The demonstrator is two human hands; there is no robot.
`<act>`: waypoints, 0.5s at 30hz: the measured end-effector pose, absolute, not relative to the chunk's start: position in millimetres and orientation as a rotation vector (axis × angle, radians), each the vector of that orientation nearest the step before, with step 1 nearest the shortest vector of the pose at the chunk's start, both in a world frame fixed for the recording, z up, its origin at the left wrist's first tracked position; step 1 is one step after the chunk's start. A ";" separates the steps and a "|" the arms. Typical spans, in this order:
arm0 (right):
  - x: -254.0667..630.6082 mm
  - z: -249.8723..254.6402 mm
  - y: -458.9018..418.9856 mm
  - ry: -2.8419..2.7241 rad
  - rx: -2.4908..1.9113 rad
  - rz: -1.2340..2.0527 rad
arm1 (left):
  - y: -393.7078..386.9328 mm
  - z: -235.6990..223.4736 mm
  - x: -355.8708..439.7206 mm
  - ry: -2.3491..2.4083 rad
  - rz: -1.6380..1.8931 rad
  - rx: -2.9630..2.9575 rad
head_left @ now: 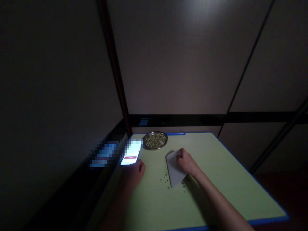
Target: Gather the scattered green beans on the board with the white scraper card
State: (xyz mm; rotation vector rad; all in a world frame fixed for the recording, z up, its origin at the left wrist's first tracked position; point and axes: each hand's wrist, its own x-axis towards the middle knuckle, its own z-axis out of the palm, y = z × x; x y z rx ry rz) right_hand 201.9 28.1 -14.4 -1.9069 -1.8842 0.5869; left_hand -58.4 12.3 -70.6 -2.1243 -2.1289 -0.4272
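My right hand is closed on the upper right part of a pale grey-white card. The card is tilted over the table, and its stiffness or folding is hard to judge in this dim light. Small dark seeds lie scattered along its left side and below it. My left hand is curled closed just below a lit phone. Whether it touches the phone or has anything in its fingers, I cannot tell. Beyond both hands stands a round metal plate with a layer of green and pale seeds in it.
A yellow-green table with a blue edge carries all of this. Large dark panels rise behind it and to the left. A glossy black strip on the left mirrors the phone. The room is dim.
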 end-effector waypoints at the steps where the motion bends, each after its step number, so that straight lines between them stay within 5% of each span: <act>1: 201.8 -14.2 30.4 -1.873 -1.912 0.580 | 12.1 -70.6 -58.3 -2.134 -0.431 -2.129; 15: 196.4 -20.1 51.2 -1.710 -1.979 0.489 | 10.2 -68.2 -57.1 -2.131 -0.448 -2.136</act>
